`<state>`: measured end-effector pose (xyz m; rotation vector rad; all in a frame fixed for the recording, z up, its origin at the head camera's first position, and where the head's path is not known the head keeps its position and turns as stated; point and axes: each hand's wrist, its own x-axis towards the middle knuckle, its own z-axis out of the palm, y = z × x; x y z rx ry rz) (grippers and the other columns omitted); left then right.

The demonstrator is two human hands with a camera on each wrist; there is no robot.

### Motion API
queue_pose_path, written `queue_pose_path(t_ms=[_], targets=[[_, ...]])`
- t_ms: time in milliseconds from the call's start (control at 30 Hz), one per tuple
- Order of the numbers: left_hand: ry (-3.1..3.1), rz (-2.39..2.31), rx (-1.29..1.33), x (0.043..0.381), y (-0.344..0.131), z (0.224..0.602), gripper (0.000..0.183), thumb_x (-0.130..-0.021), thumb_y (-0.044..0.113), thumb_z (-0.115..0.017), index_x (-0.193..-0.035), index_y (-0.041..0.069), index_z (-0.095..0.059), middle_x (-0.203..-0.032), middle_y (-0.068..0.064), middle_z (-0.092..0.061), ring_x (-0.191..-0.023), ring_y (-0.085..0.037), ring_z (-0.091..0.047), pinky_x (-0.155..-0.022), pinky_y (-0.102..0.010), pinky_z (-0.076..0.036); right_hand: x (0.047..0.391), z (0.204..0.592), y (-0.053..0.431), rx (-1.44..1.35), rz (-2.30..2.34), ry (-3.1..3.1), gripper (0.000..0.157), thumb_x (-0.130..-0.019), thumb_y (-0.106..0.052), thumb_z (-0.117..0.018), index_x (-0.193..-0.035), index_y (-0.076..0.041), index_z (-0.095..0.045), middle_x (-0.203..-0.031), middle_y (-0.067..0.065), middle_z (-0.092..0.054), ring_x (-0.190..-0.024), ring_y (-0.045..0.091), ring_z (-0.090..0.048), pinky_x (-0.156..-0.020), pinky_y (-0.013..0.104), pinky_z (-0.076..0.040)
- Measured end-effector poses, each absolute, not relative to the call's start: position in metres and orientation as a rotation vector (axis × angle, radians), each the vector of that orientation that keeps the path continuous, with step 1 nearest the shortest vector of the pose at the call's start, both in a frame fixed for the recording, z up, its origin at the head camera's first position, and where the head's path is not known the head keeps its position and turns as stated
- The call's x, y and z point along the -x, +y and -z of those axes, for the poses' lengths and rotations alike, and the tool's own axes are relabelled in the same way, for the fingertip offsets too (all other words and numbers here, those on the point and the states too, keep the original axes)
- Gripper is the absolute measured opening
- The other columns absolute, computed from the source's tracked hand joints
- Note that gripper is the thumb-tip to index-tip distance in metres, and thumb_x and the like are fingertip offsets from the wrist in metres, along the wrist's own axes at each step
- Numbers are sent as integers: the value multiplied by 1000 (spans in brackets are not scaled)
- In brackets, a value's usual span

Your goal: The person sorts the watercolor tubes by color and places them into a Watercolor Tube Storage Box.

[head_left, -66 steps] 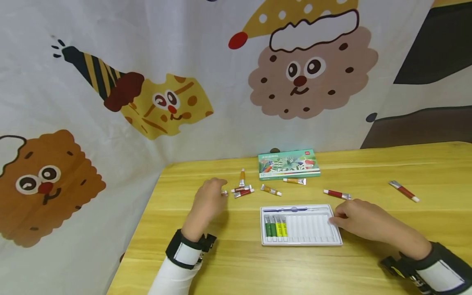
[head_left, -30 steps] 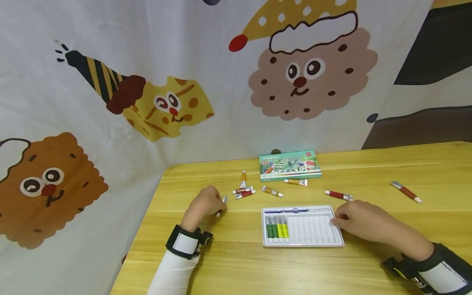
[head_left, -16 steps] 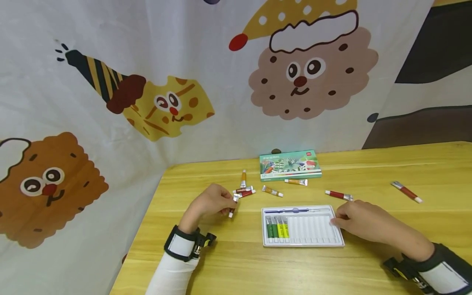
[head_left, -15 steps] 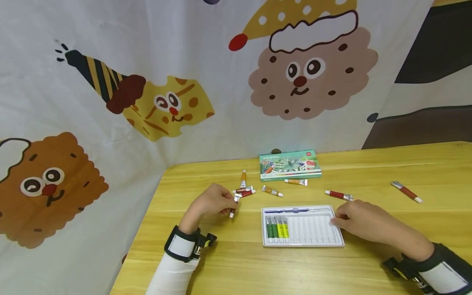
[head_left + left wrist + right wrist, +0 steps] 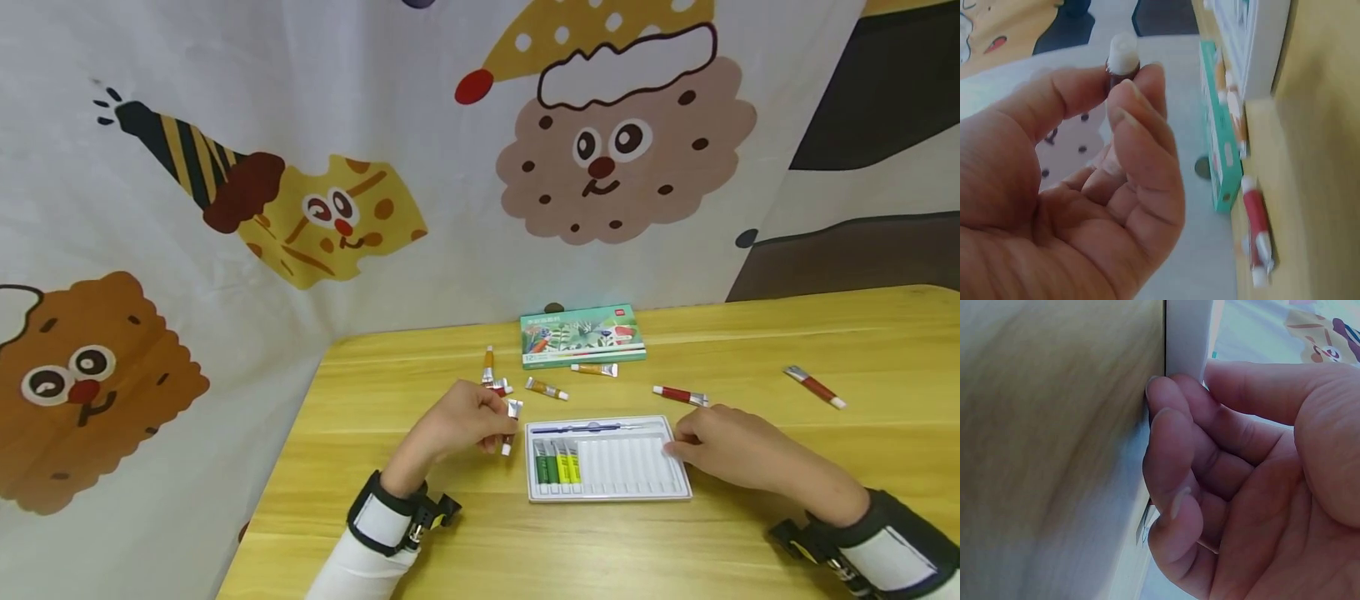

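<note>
My left hand [image 5: 468,421] pinches a dark brown paint tube [image 5: 513,411] between thumb and fingertips, just left of the white plastic tray [image 5: 633,468]. The tube's white cap [image 5: 1124,56] points at the camera in the left wrist view; in the head view it points down toward me. My right hand [image 5: 738,446] grips the tray's right edge, thumb on top and the other fingers curled at its side [image 5: 1188,337]. Green paint tubes [image 5: 547,468] and yellow paint tubes [image 5: 570,468] fill the tray's left slots. A blue paintbrush [image 5: 581,429] lies along its top.
Behind the tray lies a green paint box [image 5: 583,337]. Around it are an orange tube [image 5: 489,364], an ochre tube [image 5: 546,388], a yellow-orange tube [image 5: 592,369], a red tube [image 5: 678,395] and a reddish-brown tube [image 5: 813,386]. A cartoon-printed cloth [image 5: 420,283] hangs behind the table.
My left hand has taken the dark brown tube from beside the small pile and carried it right, close to the tray. My right hand keeps its grip on the tray's edge.
</note>
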<state>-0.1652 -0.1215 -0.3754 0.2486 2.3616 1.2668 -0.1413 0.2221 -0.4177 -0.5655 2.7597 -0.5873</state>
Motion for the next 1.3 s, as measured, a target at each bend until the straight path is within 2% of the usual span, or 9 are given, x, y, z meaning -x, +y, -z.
queue_pose_path(t_ms=[267,500,667,767,933,1000,1200,1300], targets=[[2370,-1247,-302,159,-91,379,16,-81,19,-71,-70,8,-65,-62,-6,-66,-49,-19,-59,-49,-33,-51,142,418,223,566,566,2766,29,-87,-31,-65,-61,-24,-52,-52,-8,-36,-47,9,-37,-47,25,-27],[2403,-1177,-328,153,-70,381,22,-81,20,-70,-63,9,-66,-53,-8,-62,-47,-25,-59,-36,-21,-36,141,417,221,554,567,2750,26,-87,-31,-65,-64,-23,-55,-54,-7,-37,-48,10,-38,-48,26,-28],[2409,-1133,-339,151,-60,385,28,-82,19,-69,-58,7,-65,-53,-10,-62,-47,-28,-59,-33,-19,-33,141,417,221,551,568,2747,25,-87,-31,-65,-65,-23,-55,-54,-7,-37,-48,10,-38,-48,26,-28],[2423,-1100,-348,150,-56,387,29,-82,19,-68,-56,6,-64,-52,-9,-62,-44,-25,-56,-33,-19,-31,140,417,221,548,569,2749,24,-87,-31,-65,-66,-23,-56,-54,-6,-37,-48,10,-38,-48,26,-29],[2475,-1038,-348,150,-51,389,31,-81,19,-67,-52,7,-62,-49,-6,-60,-37,-12,-46,-33,-20,-23,140,417,221,551,575,2752,25,-87,-31,-65,-66,-22,-56,-54,-6,-38,-48,10,-38,-48,26,-29],[2487,-1020,-346,150,-49,389,31,-80,19,-67,-51,8,-62,-49,-5,-60,-36,-10,-44,-33,-20,-23,140,417,222,558,578,2754,25,-87,-31,-65,-66,-22,-56,-54,-6,-37,-48,10,-38,-48,26,-29],[2498,-953,-330,149,-42,391,32,-80,20,-66,-51,6,-62,-48,-5,-61,-38,-16,-50,-32,-21,-27,141,416,222,572,567,2764,27,-87,-30,-65,-64,-23,-54,-54,-8,-37,-48,9,-38,-48,25,-28],[2506,-895,-325,148,-38,393,32,-80,20,-66,-50,8,-63,-48,-4,-61,-38,-16,-51,-33,-21,-27,140,416,222,576,570,2767,27,-87,-30,-65,-64,-23,-55,-54,-7,-37,-48,10,-38,-48,26,-28]])
